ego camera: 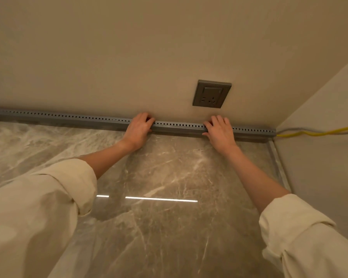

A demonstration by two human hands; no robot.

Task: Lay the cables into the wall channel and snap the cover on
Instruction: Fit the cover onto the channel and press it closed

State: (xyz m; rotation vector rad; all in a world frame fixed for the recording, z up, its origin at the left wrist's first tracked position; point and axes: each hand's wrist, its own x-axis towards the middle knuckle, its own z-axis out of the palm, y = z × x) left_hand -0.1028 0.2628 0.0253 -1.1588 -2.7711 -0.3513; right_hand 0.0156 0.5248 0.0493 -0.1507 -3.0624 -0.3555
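Floor: a polished marble floor [169,227] in grey-brown with pale veins is filling the lower view, and a bright strip of light [161,199] is glinting off it.
Wall: a plain cream wall [129,47] is rising behind the floor, meeting a second wall [329,157] at the right to form a corner.
Socket: a dark grey wall socket [212,93] is sitting on the cream wall, just above the channel and nearer the right hand.
Channel: the grey wall channel [68,119] is running along the foot of the wall where it meets the floor, from the left edge of view almost to the corner, with a row of small slots showing along its top face.
Cables: a yellow cable [317,133] and a grey cable [301,129] are coming out of the channel's right end and trailing off to the right along the side wall.
Left hand: the left hand [138,129] is curling over the channel, fingers hooked over the top against the wall and thumb on the front face, gripping it.
Right hand: the right hand [219,130] is doing the same further right, fingers over the top edge, thumb low on the front, clasping the channel.
Sleeves: cream sleeves [48,207] are rolled up on both forearms.
Cover: I cannot tell whether the part under the hands is a separate cover or the channel body.
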